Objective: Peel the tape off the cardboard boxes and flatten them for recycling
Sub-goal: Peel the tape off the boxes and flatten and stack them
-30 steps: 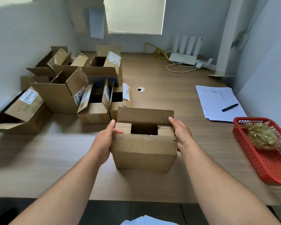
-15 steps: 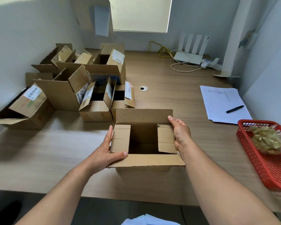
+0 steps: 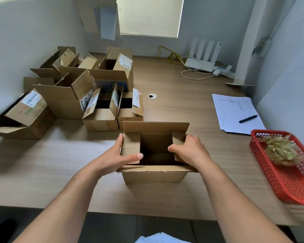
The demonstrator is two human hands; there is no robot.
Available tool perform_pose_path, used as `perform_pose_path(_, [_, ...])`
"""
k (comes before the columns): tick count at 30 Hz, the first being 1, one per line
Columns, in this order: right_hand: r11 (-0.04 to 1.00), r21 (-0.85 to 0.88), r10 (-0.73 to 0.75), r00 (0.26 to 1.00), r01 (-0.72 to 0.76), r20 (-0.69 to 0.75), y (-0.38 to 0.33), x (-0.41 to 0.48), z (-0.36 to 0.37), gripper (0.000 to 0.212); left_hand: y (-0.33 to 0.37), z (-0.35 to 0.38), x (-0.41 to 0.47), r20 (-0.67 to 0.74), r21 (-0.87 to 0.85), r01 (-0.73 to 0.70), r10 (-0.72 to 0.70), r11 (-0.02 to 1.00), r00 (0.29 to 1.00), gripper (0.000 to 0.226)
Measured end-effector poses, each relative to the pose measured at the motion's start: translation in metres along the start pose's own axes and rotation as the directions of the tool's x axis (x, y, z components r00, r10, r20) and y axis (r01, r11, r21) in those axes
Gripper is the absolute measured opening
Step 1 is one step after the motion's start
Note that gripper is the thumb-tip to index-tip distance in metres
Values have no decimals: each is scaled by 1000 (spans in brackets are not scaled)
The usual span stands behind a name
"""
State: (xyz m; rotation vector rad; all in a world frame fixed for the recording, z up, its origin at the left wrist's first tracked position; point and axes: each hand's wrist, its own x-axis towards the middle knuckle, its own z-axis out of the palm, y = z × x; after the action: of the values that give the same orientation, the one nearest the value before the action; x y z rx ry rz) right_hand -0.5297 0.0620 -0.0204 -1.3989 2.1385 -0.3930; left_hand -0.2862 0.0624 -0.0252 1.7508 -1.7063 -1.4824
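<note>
A small brown cardboard box (image 3: 153,177) stands upright near the table's front edge with all its top flaps open and a dark hollow inside. My left hand (image 3: 117,157) holds the left side flap, thumb over its top and fingers along the outside. My right hand (image 3: 189,151) grips the right side flap, thumb inside the opening and fingers wrapped round the flap. The far flap stands up and the near flap lies folded out toward me. I see no tape on this box.
Several opened cardboard boxes (image 3: 68,102) crowd the left back of the wooden table (image 3: 182,95). A red basket (image 3: 291,179) holding crumpled tape sits at the right edge. Papers (image 3: 235,113) with a black pen (image 3: 247,118) lie behind it. A router (image 3: 200,62) and cables stand at the back.
The box's flaps have been spread open and the near flap folded out. My left thumb moved onto the left flap; my right hand slid forward and took hold of the right flap.
</note>
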Motion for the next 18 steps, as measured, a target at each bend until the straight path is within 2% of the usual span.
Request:
perform_pose_path(2, [981, 186, -51, 998, 57, -39, 4, -1, -6, 26, 7, 2, 7, -42, 73, 28, -25, 997, 999, 118])
perform_pose_path(5, [893, 446, -35, 997, 59, -62, 11, 0, -11, 36, 17, 9, 18, -122, 178, 84, -63, 980, 991, 135])
perform_pose_path(7, [820, 571, -9, 1000, 24, -29, 16, -1, -13, 28, 22, 16, 21, -212, 334, 154, -86, 930, 974, 135])
perform_pose_path(9, [753, 658, 9, 1000, -24, 26, 22, -2, -16, 23, 25, 20, 20, -311, 461, 239, -97, 855, 945, 124])
perform_pose_path(11, [686, 726, 10, 998, -49, 58, 29, -2, -19, 23, 25, 19, 17, -374, 452, 248, -71, 857, 925, 90])
perform_pose_path(12, [658, 751, 16, 998, -57, 61, 31, -3, -20, 24, 25, 16, 15, -382, 377, 214, -60, 901, 922, 68])
perform_pose_path(14, [632, 772, 35, 997, -71, 62, 35, -3, -23, 23, 23, 8, 9, -365, 36, 80, -62, 996, 929, 27])
perform_pose_path(16, [625, 776, 47, 997, -80, 66, 39, -2, -26, 23, 20, 1, 2, -301, -344, 26, -136, 938, 944, 20])
perform_pose_path(18, [625, 776, 27, 996, -86, 88, 39, -1, -28, 22, 15, -5, -2, -237, -485, 35, -170, 874, 957, 23])
